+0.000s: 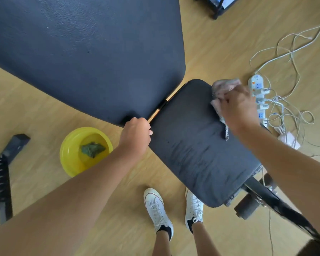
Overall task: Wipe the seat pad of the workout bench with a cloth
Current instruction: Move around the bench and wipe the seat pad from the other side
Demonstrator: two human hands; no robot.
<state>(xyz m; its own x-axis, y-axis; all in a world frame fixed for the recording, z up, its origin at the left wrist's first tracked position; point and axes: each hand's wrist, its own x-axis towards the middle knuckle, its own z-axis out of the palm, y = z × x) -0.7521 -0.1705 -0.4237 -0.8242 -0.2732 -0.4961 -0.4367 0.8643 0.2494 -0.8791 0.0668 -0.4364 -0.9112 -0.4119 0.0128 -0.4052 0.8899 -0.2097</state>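
The right hand (237, 106) is gripping a pink cloth (222, 89), fingers closed, and pressing it on the far right edge of the seat pad (198, 146). The left hand (136, 134) is resting curled on the pad's left edge, holding nothing. A yellow basin (70, 150) is sitting on the floor at the left.

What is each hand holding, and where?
Right hand grips the bunched pink cloth; left hand clasps the dark padded seat's near edge.

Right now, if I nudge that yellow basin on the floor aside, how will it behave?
The yellow basin looks like thin plastic, so probably light and quick to slide on the smooth floor. It seems to hold water with a green cloth soaking, so it may slosh.
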